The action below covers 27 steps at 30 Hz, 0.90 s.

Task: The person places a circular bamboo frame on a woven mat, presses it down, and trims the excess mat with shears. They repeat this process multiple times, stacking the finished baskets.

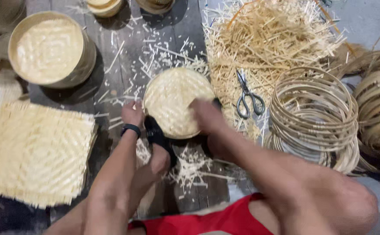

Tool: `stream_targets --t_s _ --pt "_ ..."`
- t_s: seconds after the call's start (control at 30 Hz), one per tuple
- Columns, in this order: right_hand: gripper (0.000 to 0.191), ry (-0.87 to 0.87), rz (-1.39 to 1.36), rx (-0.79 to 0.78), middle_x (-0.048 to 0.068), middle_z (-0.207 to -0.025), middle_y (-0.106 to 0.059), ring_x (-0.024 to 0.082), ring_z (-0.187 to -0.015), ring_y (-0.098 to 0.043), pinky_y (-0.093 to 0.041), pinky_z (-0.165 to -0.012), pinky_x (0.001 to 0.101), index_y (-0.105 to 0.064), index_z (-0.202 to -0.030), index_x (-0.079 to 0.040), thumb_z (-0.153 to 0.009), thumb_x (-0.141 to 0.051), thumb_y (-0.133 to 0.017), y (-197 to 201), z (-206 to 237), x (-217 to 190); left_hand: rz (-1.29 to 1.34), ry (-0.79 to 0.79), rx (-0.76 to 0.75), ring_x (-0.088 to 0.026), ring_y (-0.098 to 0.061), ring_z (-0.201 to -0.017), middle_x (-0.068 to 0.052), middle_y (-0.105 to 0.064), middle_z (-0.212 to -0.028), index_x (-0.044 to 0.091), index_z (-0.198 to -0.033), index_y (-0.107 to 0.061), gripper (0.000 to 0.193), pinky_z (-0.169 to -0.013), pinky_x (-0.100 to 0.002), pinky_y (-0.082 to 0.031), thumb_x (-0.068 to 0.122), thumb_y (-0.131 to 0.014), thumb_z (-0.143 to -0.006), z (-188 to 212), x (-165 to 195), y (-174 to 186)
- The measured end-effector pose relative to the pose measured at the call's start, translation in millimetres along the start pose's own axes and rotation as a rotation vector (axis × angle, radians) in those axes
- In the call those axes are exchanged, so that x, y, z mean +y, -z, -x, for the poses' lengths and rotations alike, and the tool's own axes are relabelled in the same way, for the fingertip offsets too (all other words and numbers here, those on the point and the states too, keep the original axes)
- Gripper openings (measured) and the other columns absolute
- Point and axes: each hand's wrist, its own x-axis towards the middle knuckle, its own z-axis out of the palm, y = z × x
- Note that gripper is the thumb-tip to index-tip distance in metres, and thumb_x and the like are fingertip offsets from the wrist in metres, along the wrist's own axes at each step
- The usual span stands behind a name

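Centrally, both hands grip the round pale woven bamboo tray (176, 102): left hand (132, 113) on its left rim, blurred right hand (205, 114) on its right; loose splints may snag, and the steel scissors (247, 95) just beside could nick.

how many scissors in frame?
1. The scissors lie on the floor between the round woven tray that both hands hold and the stack of bamboo rings, at the edge of the offcut pile. Others could be buried under the offcuts.
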Motion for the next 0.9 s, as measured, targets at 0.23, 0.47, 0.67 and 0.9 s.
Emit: stream_targets --t_s 0.23,0.47,0.67,0.9 --pt "0.028 0.093 0.608 -0.136 0.018 -0.102 -0.070 0.036 -0.099 -0.067 -0.053 -0.091 0.0498 -0.072 -0.102 -0.008 -0.099 -0.034 -0.064 134.5 25.1 70.8 0.102 0.401 -0.120 -0.038 -0.072 -0.089 -0.022 -0.074 -0.093 0.006 -0.112 -0.075 0.043 -0.083 -0.045 -0.054 0.044 -0.059 -0.100 27.7 -7.4 47.0" --pt "0.053 -0.298 -0.226 0.078 0.018 -0.099 -0.073 0.028 -0.093 -0.069 -0.054 -0.083 0.0426 -0.067 -0.111 0.002 -0.099 -0.049 -0.060 5.2 -34.9 125.4 0.659 0.843 -0.229 -0.027 -0.067 -0.105 -0.018 -0.070 -0.123 -0.008 -0.127 -0.063 0.076 -0.093 -0.040 -0.051 0.062 -0.050 -0.102 -15.2 9.8 -25.5" --pt "0.049 -0.864 -1.407 0.254 0.012 -0.111 -0.071 0.025 -0.095 -0.069 -0.056 -0.087 0.0408 -0.066 -0.114 -0.003 -0.106 -0.045 -0.043 -51.7 -93.6 114.4 1.204 1.234 0.118 -0.028 -0.069 -0.098 -0.015 -0.071 -0.116 -0.006 -0.123 -0.061 0.062 -0.089 -0.042 -0.055 0.051 -0.054 -0.100 -22.2 17.7 -62.8" --pt "0.052 -0.569 -1.362 0.359 0.019 -0.129 -0.058 0.035 -0.127 -0.056 -0.044 -0.114 0.0488 -0.054 -0.126 -0.002 -0.112 -0.048 -0.033 -10.1 -69.7 140.5 1.614 0.759 -0.004 -0.028 -0.068 -0.098 -0.016 -0.068 -0.102 -0.002 -0.108 -0.061 0.057 -0.094 -0.045 -0.054 0.053 -0.048 -0.109 -19.3 -4.4 -27.7"
